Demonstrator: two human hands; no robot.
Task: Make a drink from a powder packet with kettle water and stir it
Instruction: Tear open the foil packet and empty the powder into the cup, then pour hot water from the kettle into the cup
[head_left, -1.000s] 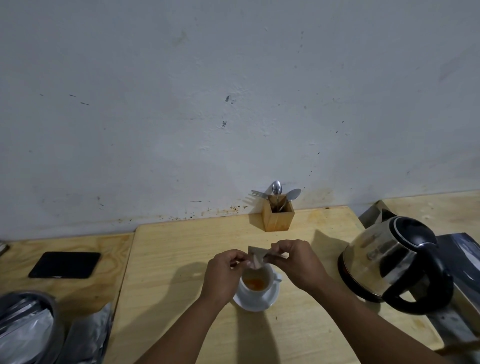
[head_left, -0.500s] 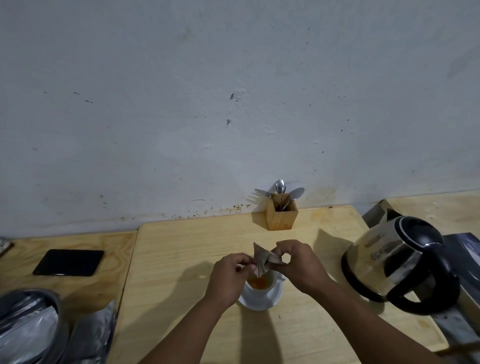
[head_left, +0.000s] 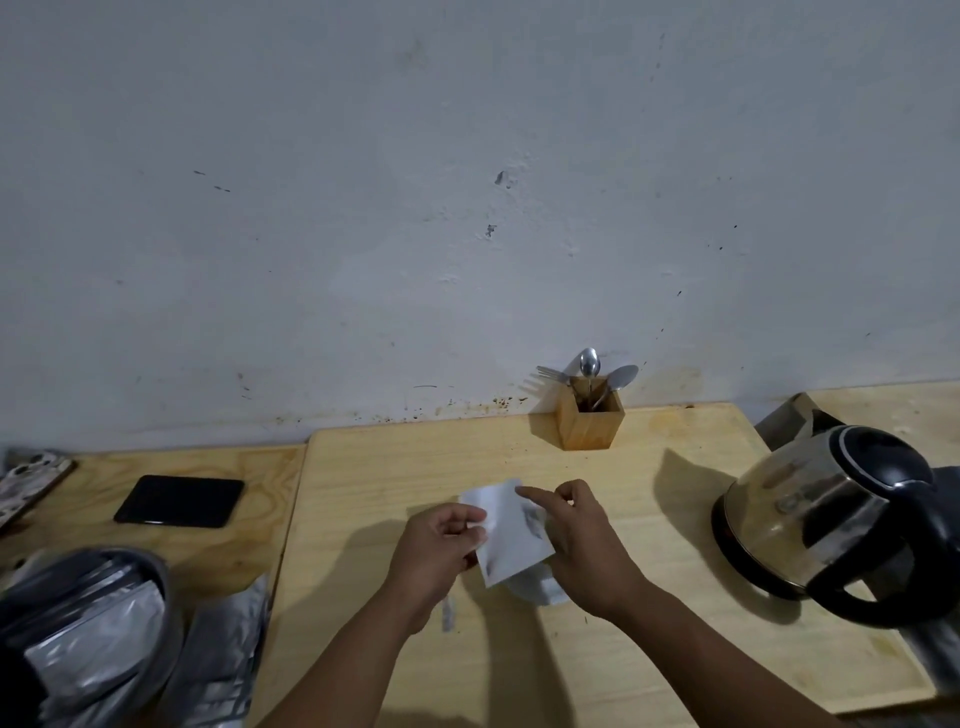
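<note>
Two hands hold the packet (head_left: 506, 530) flat over the cup (head_left: 537, 590): left hand (head_left: 441, 545) pinches its left edge, right hand (head_left: 584, 540) touches it, pointing finger out. I think water from the kettle (head_left: 826, 519) on the right and stirring are left

At the middle of the wooden table (head_left: 649, 644), the left hand (head_left: 441, 551) pinches the left edge of a pale packet (head_left: 511, 535), while the right hand (head_left: 582, 540) touches its top right. A white cup (head_left: 540, 590) peeks beneath. The kettle (head_left: 831, 525) sits at three o'clock, the cutlery holder (head_left: 589, 418) at twelve, a dark phone (head_left: 179, 501) at nine.
</note>
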